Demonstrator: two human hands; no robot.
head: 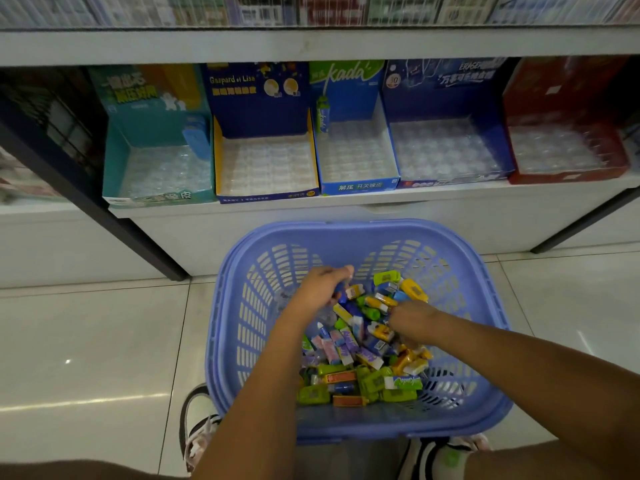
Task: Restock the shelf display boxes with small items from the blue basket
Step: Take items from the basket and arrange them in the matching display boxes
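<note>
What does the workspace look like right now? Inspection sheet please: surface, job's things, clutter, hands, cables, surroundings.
Surface: glossy pale tiled floor; white shelf above it.
Job's things: blue basket on the floor, holding a pile of small packets in green, yellow, blue and pink; five display boxes on the shelf, teal box, navy box, blue box, dark blue box, red box, their clear trays looking unfilled.
Clutter: nothing seen.
Hands: left hand in the basket, fingers curled round a blue packet; right hand down among the packets, grip unclear.
Cables: nothing seen.
Surroundings: stocked upper shelf; shoes beside the basket.
</note>
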